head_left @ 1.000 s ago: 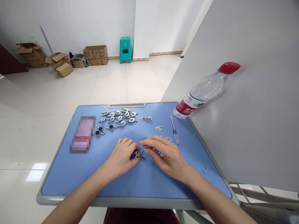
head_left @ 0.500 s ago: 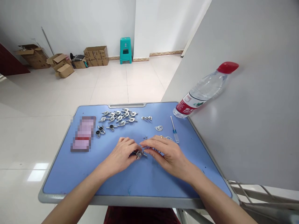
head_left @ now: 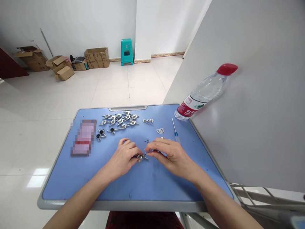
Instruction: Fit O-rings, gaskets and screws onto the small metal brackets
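You have a plain blue desk (head_left: pixel 114 189) with a grey rim. The metal part (head_left: pixel 141 157) you hold is silvery, like the clustered fittings (head_left: pixel 123 126); the disc-topped pieces (head_left: pixel 112 130) are silver with black faces. Your screwdriver (head_left: pixel 176 134) shows blue on its handle and a silver shaft. The clear bottle (head_left: pixel 201 95) wears a red cap and a red-and-white label with a green mark. Beyond, you see a teal stool (head_left: pixel 126 52), brown boxes (head_left: pixel 97 58) and tan, brown-patterned skirting (head_left: pixel 168 54).

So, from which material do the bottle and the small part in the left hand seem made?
Bottle: probably clear, glossy plastic; it is see-through and catches highlights. Small part in the left hand: likely metal, silvery and shiny; exact alloy unclear.
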Available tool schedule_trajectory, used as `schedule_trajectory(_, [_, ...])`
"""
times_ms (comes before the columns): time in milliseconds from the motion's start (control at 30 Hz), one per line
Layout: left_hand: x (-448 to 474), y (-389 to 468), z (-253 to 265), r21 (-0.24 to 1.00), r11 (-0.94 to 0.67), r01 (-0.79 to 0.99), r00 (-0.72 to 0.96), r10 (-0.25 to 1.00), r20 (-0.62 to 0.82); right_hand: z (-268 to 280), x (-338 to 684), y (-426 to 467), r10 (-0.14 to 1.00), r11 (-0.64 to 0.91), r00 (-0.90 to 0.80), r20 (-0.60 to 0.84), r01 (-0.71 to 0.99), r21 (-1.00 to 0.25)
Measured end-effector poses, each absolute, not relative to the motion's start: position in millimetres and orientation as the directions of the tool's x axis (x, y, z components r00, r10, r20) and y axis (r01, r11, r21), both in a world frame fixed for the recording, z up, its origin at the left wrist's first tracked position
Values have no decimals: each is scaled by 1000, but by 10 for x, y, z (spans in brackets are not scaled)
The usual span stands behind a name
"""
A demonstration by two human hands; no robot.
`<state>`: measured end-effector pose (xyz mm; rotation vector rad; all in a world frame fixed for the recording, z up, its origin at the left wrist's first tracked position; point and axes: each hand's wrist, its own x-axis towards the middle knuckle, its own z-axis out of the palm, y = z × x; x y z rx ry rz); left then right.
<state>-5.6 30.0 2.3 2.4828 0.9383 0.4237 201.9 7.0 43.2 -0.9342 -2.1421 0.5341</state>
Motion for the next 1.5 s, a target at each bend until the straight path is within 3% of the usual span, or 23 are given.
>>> schedule_trajectory(867, [3,215,15,374,-677,634,674,721,162,348,1933,47,775,631,-367,514,491,-601])
schedule_trajectory(1233, [73,148,151,486,-531,694,565,820,89,286,1987,147,902,408,25,430,276,-871])
schedule_trajectory(1333, [15,164,244,473,-575,668,588,797,138,297,2014,160,905,397,48,422,262,-880])
schedule_trajectory(1400, [-25,202,273,436,-674,596,670,717,192,309,2020,155,901,409,35,433,264,-873])
schedule_trajectory(1500, [-58,259,259,417,-756,504,777,608,162,329,2020,133,890,437,13,457,268,-859])
